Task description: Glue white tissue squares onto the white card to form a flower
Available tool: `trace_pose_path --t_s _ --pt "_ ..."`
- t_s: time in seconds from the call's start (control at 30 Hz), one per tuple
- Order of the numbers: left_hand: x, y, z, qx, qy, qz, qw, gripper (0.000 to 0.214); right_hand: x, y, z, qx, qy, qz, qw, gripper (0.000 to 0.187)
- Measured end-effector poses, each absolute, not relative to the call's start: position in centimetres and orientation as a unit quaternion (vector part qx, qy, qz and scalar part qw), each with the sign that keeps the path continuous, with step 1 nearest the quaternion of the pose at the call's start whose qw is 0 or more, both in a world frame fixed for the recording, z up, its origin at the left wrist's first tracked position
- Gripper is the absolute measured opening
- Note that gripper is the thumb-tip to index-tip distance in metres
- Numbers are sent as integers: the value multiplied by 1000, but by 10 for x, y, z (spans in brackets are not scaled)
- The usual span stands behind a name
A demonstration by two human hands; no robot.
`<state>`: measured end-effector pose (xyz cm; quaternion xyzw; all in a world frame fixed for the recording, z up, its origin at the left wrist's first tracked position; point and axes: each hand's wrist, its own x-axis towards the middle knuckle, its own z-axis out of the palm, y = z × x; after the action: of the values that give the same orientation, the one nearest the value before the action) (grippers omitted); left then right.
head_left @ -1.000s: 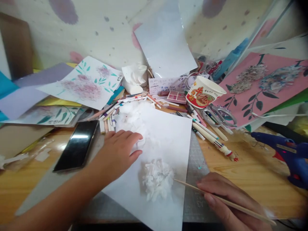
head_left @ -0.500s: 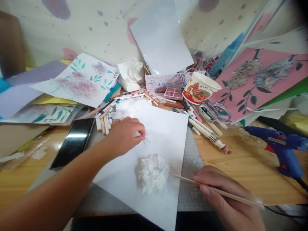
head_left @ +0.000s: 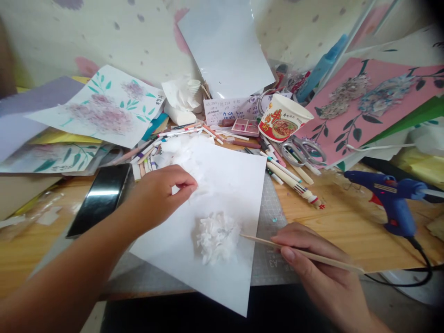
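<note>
A white sheet of paper (head_left: 222,185) lies slanted on a grey cutting mat (head_left: 274,259). A white clump of crumpled tissue petals (head_left: 215,237) sits on its lower middle. My left hand (head_left: 157,194) hovers over the sheet's upper left, thumb and fingers pinched on a small white tissue bit that I can barely make out. My right hand (head_left: 312,268) rests at the mat's right edge, closed on a thin wooden stick (head_left: 301,253) whose tip points at the clump.
A black phone (head_left: 100,196) lies left of the sheet. Pens and markers (head_left: 291,178), scissors (head_left: 301,152), a paper noodle cup (head_left: 280,118) and flower paintings crowd the back. A blue glue gun (head_left: 388,199) stands on the right with its cord.
My left hand lifted from lying flat on the sheet and curled into a pinch on loose tissue. My right hand with the stick stayed beside the clump. The view shifted slightly.
</note>
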<state>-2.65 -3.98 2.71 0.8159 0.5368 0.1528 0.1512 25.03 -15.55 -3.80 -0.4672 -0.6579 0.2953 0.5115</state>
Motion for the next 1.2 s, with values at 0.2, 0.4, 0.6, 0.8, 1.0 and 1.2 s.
trace_pose_path --t_s 0.2,0.4,0.6,0.8,1.0,1.2 --pt "-13 -70 44 754 507 156 387 27 251 -161 -36 -452 -600 339 566 19" --pt "6 -78 14 747 514 115 406 24 247 -165 -19 -443 -651 271 553 19" --pt "13 -84 3 845 464 115 242 21 229 -149 -10 -390 -769 193 468 17" --pt "13 -87 -2 860 453 109 207 20 221 -141 -18 -376 -800 147 444 12" --pt "11 -96 -6 868 426 144 212 19 216 -136 -17 -377 -813 133 424 13" --pt "4 -113 -10 888 378 172 199 18 210 -137 -20 -392 -827 100 389 20"
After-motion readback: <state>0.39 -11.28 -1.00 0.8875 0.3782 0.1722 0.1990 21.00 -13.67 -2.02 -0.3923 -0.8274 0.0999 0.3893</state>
